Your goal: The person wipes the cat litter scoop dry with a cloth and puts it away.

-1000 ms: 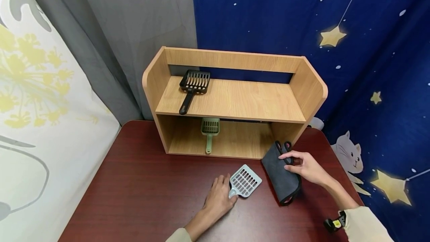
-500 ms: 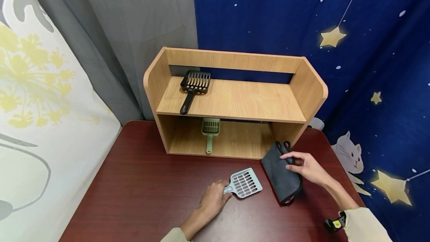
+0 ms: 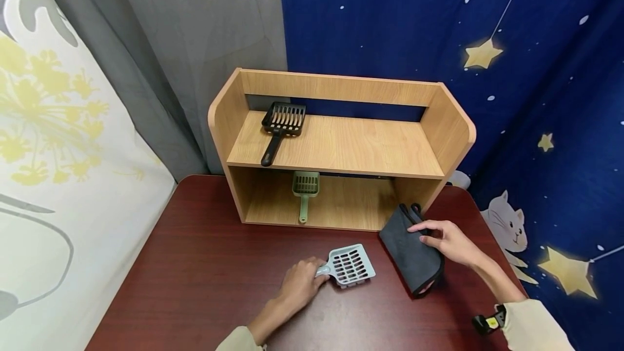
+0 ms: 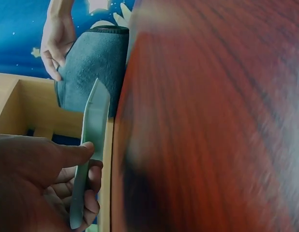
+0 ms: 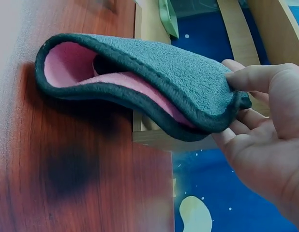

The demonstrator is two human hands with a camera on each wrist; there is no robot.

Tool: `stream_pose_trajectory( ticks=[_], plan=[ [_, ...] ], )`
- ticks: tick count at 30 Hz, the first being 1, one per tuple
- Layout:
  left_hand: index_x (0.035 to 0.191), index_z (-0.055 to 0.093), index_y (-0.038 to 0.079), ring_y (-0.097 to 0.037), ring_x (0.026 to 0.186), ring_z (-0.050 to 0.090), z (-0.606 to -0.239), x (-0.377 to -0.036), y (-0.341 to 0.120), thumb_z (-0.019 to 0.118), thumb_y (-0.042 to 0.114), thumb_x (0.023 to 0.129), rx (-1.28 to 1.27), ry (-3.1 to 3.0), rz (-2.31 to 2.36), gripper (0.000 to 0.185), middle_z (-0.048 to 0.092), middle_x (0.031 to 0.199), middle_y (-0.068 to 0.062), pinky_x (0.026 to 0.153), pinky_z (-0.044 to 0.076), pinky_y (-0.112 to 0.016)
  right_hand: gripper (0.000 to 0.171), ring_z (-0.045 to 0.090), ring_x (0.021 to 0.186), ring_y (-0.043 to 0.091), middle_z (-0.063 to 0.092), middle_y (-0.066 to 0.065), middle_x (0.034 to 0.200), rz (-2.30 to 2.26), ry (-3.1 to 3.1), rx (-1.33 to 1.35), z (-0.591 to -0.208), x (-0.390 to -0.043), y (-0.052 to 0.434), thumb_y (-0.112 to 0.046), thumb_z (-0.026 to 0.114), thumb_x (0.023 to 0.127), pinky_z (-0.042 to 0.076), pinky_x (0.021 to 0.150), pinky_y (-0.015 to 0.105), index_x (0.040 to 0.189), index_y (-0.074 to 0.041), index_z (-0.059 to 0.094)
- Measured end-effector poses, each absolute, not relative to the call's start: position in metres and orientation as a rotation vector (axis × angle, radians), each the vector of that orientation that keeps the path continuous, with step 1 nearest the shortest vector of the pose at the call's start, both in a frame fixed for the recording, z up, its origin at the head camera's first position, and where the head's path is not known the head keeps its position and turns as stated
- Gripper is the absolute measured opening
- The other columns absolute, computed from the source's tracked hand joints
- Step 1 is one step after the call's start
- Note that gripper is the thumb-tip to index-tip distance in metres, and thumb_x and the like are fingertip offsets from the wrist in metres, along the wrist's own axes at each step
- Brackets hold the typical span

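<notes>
Scoop (image 3: 347, 265) lies near the counter's front edge, handle leftward in the left hand's (image 3: 298, 285) curled grip; the right hand (image 3: 450, 241) pinches the cloth (image 3: 409, 251).

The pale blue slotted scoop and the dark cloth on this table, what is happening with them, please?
A person works at a dark red wooden table. The left hand grips the handle of a pale blue slotted plastic scoop, its head lifted off the table. The right hand pinches the edge of a folded dark grey cloth with pink lining. On the wooden shelf unit behind lie a black scoop above and a green scoop below.
</notes>
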State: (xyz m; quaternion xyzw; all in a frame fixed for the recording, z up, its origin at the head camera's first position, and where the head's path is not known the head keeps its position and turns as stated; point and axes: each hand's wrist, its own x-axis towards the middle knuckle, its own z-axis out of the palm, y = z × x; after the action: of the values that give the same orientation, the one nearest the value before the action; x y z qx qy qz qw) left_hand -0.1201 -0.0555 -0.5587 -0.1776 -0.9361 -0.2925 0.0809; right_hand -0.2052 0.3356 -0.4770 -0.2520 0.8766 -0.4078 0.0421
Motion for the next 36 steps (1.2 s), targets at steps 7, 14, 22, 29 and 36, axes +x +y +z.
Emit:
stream_pose_trajectory(
  ticks=[7, 14, 22, 29, 36],
  plan=[
    [0.111, 0.080, 0.006, -0.023, 0.089, 0.075, -0.539, -0.125, -0.070, 0.085, 0.015, 0.089, -0.631, -2.805, -0.904, 0.024, 0.077, 0.101, -0.007, 0.073, 0.060, -0.041, 0.024, 0.060, 0.072, 0.004, 0.075, 0.010, 0.107, -1.315, 2.696, -0.808, -0.471, -0.207, 0.329, -0.001, 0.078, 0.093, 0.052, 0.064, 0.022, 0.116, -0.008, 0.079],
    [0.116, 0.079, 0.005, -0.013, 0.087, 0.071, -0.520, -0.133, -0.078, 0.082, 0.015, 0.092, -0.841, -2.781, -0.907, 0.026, 0.077, 0.104, -0.004, 0.073, 0.060, -0.035, 0.025, 0.059, 0.088, 0.008, 0.071, 0.006, 0.101, -1.356, 2.681, -1.005, -0.463, -0.210, 0.311, 0.006, 0.075, 0.094, 0.052, 0.070, 0.020, 0.113, -0.010, 0.078],
    [0.123, 0.078, 0.011, -0.005, 0.082, 0.064, -0.501, -0.144, -0.080, 0.080, 0.017, 0.095, -1.067, -2.743, -0.922, 0.029, 0.072, 0.097, 0.004, 0.072, 0.056, -0.028, 0.026, 0.057, 0.103, 0.013, 0.070, 0.006, 0.105, -1.421, 2.497, -1.148, -0.470, -0.217, 0.279, 0.006, 0.070, 0.097, 0.045, 0.087, 0.021, 0.113, -0.013, 0.077],
    [0.125, 0.079, 0.013, -0.006, 0.086, 0.066, -0.491, -0.149, -0.074, 0.079, 0.019, 0.095, -1.187, -2.706, -0.931, 0.030, 0.075, 0.103, 0.004, 0.074, 0.053, -0.025, 0.022, 0.058, 0.101, 0.013, 0.068, 0.006, 0.103, -1.490, 2.295, -1.130, -0.471, -0.224, 0.247, 0.003, 0.070, 0.097, 0.048, 0.082, 0.024, 0.108, -0.015, 0.077],
    [0.125, 0.079, 0.016, -0.002, 0.086, 0.064, -0.487, -0.147, -0.068, 0.079, 0.024, 0.096, -1.185, -2.712, -0.934, 0.031, 0.074, 0.104, 0.005, 0.075, 0.051, -0.022, 0.020, 0.055, 0.095, 0.013, 0.067, 0.011, 0.102, -1.530, 2.261, -1.161, -0.463, -0.224, 0.233, 0.002, 0.069, 0.098, 0.047, 0.076, 0.026, 0.109, -0.012, 0.077]
  ],
)
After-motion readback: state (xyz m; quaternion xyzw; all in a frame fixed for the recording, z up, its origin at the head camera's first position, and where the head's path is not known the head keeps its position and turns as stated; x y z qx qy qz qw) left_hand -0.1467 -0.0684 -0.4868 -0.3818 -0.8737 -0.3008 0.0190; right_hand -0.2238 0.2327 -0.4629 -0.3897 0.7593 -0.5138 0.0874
